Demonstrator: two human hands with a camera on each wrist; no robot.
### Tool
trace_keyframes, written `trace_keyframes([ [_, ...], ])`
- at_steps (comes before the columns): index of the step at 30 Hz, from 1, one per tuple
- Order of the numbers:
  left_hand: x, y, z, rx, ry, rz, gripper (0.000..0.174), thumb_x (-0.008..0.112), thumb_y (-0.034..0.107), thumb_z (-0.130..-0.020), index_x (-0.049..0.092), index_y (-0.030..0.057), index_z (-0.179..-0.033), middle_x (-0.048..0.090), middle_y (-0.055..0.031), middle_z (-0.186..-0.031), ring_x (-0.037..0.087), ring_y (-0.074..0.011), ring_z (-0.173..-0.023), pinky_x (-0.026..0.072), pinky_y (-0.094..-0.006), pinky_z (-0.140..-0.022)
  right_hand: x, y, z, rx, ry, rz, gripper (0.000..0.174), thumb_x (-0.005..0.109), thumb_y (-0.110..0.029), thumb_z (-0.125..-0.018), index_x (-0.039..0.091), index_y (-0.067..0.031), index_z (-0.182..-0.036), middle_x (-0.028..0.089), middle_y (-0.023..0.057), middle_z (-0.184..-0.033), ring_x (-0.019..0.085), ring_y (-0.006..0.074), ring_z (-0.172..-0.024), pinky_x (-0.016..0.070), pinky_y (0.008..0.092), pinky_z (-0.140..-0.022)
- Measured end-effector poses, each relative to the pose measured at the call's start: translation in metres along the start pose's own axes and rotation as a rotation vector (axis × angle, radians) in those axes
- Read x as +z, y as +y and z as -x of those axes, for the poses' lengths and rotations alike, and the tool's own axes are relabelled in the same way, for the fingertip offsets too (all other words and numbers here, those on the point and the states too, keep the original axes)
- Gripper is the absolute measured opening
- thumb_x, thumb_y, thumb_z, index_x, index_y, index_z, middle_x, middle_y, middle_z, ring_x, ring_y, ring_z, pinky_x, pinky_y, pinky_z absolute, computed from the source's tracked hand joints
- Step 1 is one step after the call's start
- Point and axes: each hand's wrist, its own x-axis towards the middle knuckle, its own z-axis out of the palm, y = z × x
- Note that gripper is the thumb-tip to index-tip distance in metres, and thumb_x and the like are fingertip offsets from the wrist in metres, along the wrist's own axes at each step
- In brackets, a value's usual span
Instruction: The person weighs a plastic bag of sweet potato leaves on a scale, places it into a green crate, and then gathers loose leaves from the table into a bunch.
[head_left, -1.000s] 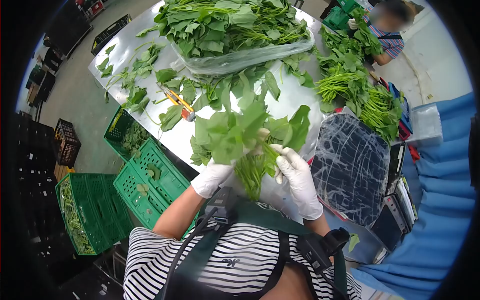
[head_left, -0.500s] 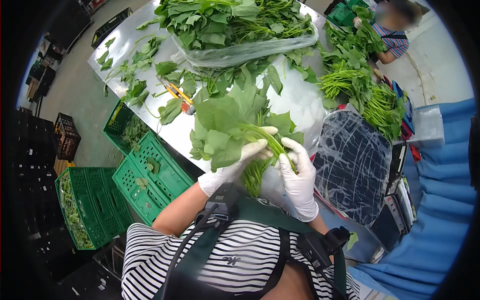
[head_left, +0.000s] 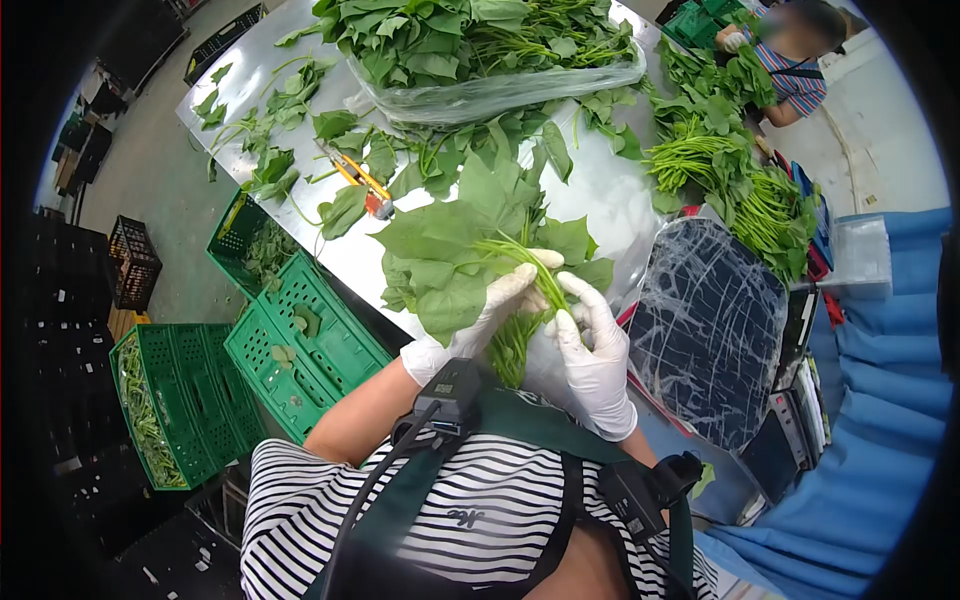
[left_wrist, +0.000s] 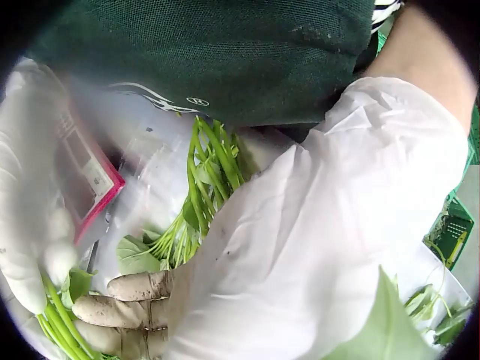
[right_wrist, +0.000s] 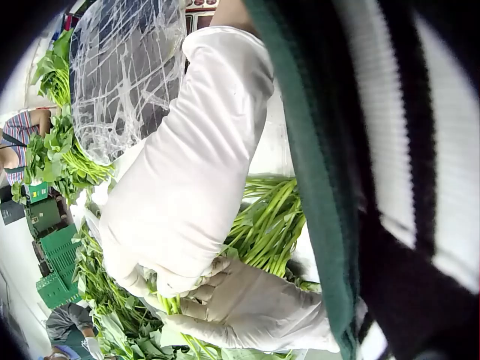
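In the head view my gloved left hand (head_left: pixel 490 318) grips a small bunch of leafy green stems (head_left: pixel 435 255), broad leaves spreading to the left. My gloved right hand (head_left: pixel 598 355) pinches the stems of this bunch at their lower part, thumb against fingers. Both hands are close together, with the left fingertips (left_wrist: pixel 112 309) near the held stems (left_wrist: pixel 61 324) in the left wrist view. A thicker bundle of stems (head_left: pixel 512 345) lies beneath the hands at the table's near side, partly hidden by the left hand. The right wrist view shows that bundle (right_wrist: pixel 271 225) behind both gloves.
A plastic bag heaped with greens (head_left: pixel 500 95) sits on the metal table (head_left: pixel 600 200). A yellow-orange utility knife (head_left: pixel 362 188) lies among loose leaves. Right are a plastic-wrapped dark panel (head_left: pixel 705 335) and bunched greens (head_left: pixel 690 150); green crates (head_left: pixel 300 350) stand left. Another person (head_left: pixel 795 65) works at back right.
The right hand has closed in on the stems, and the left hand has shifted slightly up and right. The leafy bunch has turned, its stems now slanting toward the right hand.
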Motion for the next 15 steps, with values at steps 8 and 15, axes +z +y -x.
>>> trace_keyframes([
  [8,-0.001,0.004,0.001,0.015,-0.038,-0.008,0.044,0.056,0.028,-0.089,0.049,0.0013,-0.123,0.059,-0.0024,-0.099,0.052,-0.0074,-0.084,0.0432,-0.0230,-0.077,0.000,0.001,0.000,0.005,-0.014,-0.099,0.030,0.055,-0.005,-0.087,0.050,-0.0053,-0.117,0.060,0.0052,-0.076,0.058,0.0100,-0.069,0.0465,0.0238,-0.063],
  [15,0.006,0.016,0.003,0.001,-0.062,-0.094,0.044,0.059,0.019,-0.086,0.048,0.0017,-0.125,0.059,-0.0032,-0.101,0.052,-0.0083,-0.087,0.0436,-0.0242,-0.080,-0.002,0.001,0.001,-0.004,-0.010,-0.208,0.027,0.046,-0.012,-0.093,0.045,-0.0016,-0.118,0.060,0.0085,-0.089,0.058,0.0113,-0.077,0.0476,0.0237,-0.066],
])
